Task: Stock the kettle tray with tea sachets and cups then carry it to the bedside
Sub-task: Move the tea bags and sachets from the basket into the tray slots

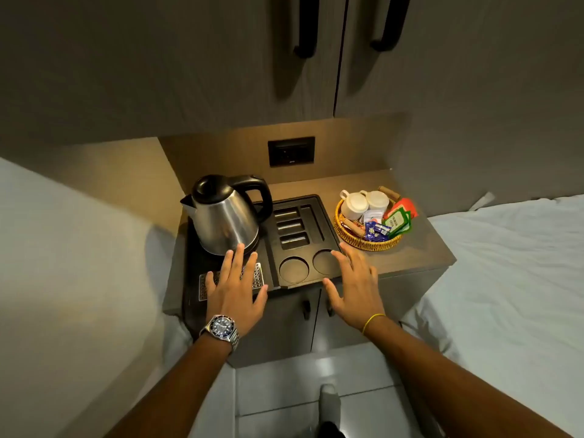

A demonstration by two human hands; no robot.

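Two released grips, left hand [232, 281] and right hand [355, 284], hover over unstocked tray [319, 203]; next, fetch cups [366, 202] from basket [363, 243] at 2 o'clock.

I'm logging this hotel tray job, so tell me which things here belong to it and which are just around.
Part of the job: kettle tray, kettle, two white cups, tea sachets, wicker basket, left hand, right hand.

Just around: wall socket, cupboard handles, bed.

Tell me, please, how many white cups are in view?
2: both lie side by side in the wicker basket right of the tray, the left cup and the right cup, behind the sachets.
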